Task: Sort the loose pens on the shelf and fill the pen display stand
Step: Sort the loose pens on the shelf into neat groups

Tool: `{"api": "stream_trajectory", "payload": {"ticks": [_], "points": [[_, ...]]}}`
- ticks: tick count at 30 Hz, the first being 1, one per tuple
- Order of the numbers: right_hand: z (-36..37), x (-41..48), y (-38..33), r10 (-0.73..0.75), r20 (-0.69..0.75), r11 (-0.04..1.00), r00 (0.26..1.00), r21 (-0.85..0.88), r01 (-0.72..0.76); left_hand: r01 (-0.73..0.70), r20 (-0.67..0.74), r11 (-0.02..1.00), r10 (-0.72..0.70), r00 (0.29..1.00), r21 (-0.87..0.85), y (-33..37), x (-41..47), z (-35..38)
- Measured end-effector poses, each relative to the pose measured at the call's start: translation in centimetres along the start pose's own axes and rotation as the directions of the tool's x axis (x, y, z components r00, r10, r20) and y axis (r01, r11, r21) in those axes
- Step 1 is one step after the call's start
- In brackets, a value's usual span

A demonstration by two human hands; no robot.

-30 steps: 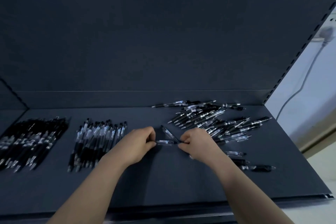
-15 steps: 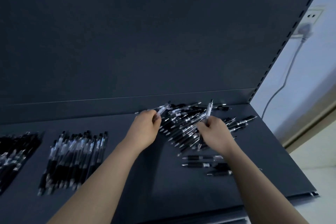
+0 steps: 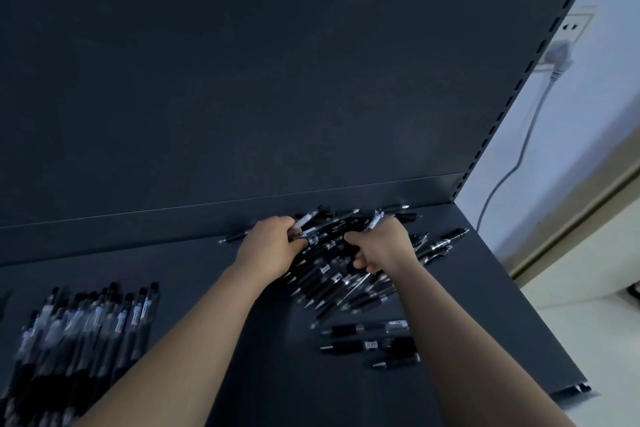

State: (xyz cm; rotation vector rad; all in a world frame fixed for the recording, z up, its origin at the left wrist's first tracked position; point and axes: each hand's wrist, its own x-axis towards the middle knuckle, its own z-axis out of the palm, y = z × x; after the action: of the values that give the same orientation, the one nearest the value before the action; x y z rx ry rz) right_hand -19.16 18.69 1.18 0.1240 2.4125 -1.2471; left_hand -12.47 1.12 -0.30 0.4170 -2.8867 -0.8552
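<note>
A loose heap of black pens lies at the back right of the dark shelf. My left hand is at the heap's left edge, fingers curled round a clear-barrelled pen that sticks up past the fingertips. My right hand sits on the heap's middle and grips another pen whose white end pokes out above it. A sorted row of pens lies side by side at the lower left. No display stand is in view.
Three single pens lie apart near the shelf's front right. The dark back panel rises behind. The shelf's right edge drops to the floor; a wall socket with a plugged cable is beyond it.
Both hands moved from the shelf's middle to the heap, each keeping a pen, and now dig into the pile. The view has swung right, pushing the sorted rows to the left.
</note>
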Motion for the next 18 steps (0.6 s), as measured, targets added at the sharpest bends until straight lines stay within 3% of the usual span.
{"api": "stream_trajectory", "payload": {"ticks": [3, 5, 8, 10, 14, 18], "points": [[0.4, 0.4, -0.1, 0.030, -0.019, 1.000, 0.999, 0.004, -0.030, 0.017, -0.055, 0.996, -0.022, 0.998, -0.091, -0.8, -1.0, -0.4], [0.6, 0.5, -0.1, 0.032, -0.033, 0.999, 0.999, 0.014, -0.031, 0.039, -0.127, 0.965, -0.075, 0.989, -0.260, -1.0, -1.7, -0.9], [1.3, 0.4, -0.3, 0.015, -0.048, 1.000, 0.999, 0.024, -0.014, 0.072, -0.207, 0.834, -0.218, 0.954, -0.548, -0.9, -2.6, -1.8], [1.7, 0.3, -0.4, 0.021, -0.048, 0.999, 0.999, 0.027, -0.020, 0.056, -0.246, 0.758, -0.280, 0.928, -0.650, -0.7, -3.1, -2.4], [1.8, -0.2, -0.2, 0.020, -0.048, 0.999, 0.999, 0.048, -0.018, 0.030, -0.344, 0.770, -0.320, 0.883, -0.638, -1.3, -3.7, -3.5], [2.2, -1.0, 0.2, -0.154, -0.029, 0.988, 0.988, 0.017, 0.155, 0.061, -0.360, 0.814, -0.321, 0.876, -0.577, -2.0, -4.1, -3.8]]}}
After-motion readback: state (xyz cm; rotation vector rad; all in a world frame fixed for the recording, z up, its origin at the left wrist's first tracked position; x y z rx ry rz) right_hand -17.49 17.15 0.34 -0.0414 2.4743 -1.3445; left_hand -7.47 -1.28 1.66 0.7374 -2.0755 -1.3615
